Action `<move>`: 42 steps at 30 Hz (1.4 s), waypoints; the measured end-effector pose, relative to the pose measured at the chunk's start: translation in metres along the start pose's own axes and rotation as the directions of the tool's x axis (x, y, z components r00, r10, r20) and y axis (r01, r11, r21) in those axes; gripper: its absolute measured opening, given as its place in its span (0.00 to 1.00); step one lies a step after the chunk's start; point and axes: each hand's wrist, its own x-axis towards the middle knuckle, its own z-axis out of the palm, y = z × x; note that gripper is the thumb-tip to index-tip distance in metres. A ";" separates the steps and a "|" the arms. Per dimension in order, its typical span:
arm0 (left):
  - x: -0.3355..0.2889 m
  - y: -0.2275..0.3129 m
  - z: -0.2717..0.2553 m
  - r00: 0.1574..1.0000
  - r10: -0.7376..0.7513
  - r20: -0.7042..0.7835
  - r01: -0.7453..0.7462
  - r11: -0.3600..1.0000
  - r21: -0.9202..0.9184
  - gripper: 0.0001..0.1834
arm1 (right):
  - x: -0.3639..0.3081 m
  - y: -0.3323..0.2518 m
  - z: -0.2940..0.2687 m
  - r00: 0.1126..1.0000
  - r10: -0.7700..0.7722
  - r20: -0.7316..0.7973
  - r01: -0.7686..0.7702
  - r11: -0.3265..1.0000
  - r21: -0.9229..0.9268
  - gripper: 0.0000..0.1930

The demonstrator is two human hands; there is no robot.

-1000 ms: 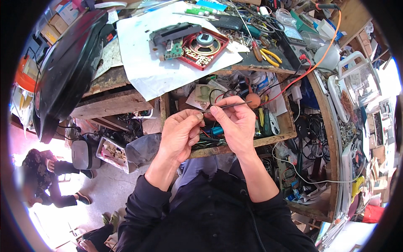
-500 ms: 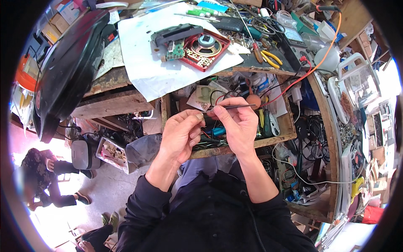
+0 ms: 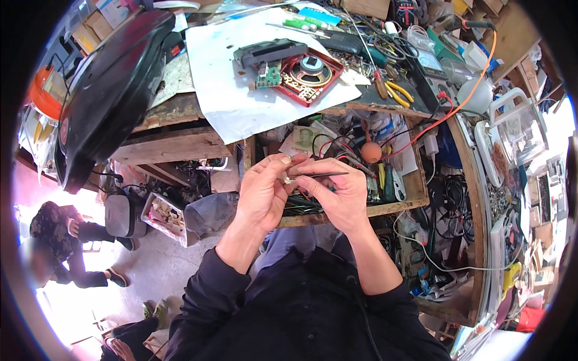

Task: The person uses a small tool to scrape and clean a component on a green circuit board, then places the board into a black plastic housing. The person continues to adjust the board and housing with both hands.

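Observation:
My left hand (image 3: 257,191) is closed, its thumb and fingertips pinching a tiny whitish piece (image 3: 288,180) too small to name. My right hand (image 3: 344,201) grips slim dark tweezers (image 3: 330,174), whose tips point left and meet that piece. Both hands are close together above an open wooden drawer (image 3: 385,207) of tools and wires. Beyond them, on a white sheet (image 3: 223,105), lies a red casing (image 3: 330,90) with a round speaker (image 3: 311,65) in it. A green circuit board (image 3: 268,74) and a dark casing part (image 3: 271,53) rest against its left side.
A screwdriver (image 3: 380,85) and yellow-handled pliers (image 3: 398,93) lie right of the sheet. An orange cable (image 3: 481,75) arches over the right side. At left, a large black casing (image 3: 114,84) leans on the bench. Two other people (image 3: 66,240) are at lower left.
The benchtop and drawer have shifted slightly right in view. My hands have drawn together and lower, with the tweezers now at the pale piece in my left fingers.

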 end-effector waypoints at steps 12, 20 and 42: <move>-0.002 0.001 0.003 0.999 -0.007 0.032 0.006 0.999 0.038 0.05 | -0.004 0.002 0.000 0.999 0.039 -0.035 -0.036 0.995 0.096 0.06; -0.005 0.000 0.012 0.998 -0.043 0.037 0.038 0.991 0.128 0.06 | -0.002 0.009 -0.003 0.961 -0.112 -0.254 0.161 0.971 0.179 0.07; -0.003 -0.004 0.006 0.999 -0.033 0.020 0.029 0.984 0.177 0.06 | 0.002 0.007 -0.004 0.933 -0.348 -0.094 0.317 0.916 -0.245 0.08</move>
